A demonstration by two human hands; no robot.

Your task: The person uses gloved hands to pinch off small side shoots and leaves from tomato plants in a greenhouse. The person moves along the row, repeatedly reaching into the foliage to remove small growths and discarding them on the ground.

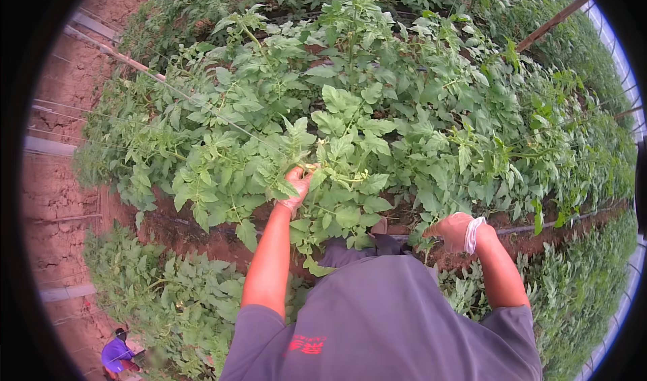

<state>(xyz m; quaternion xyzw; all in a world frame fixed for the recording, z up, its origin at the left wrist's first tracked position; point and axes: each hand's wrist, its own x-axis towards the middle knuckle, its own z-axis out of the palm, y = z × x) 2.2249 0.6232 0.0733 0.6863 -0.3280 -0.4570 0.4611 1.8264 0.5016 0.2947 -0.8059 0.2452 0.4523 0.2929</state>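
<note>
My left hand (298, 186), in a thin translucent glove, reaches into a leafy tomato plant (349, 143) with its fingers closed around a green stem near a small yellowish flower. Leaves cover part of those fingers. My right hand (452, 232), also gloved with a white band at the wrist, is lower and to the right, at the edge of the foliage. Its fingers are curled and partly hidden, and whether they hold anything cannot be told.
Dense rows of tomato plants (172, 290) stand ahead and behind. Thin support wires (222, 118) and a wooden pole (553, 22) cross above them. A dark drip hose (571, 224) runs along the soil. A person in purple (119, 353) is at lower left, by an earthen wall (65, 189).
</note>
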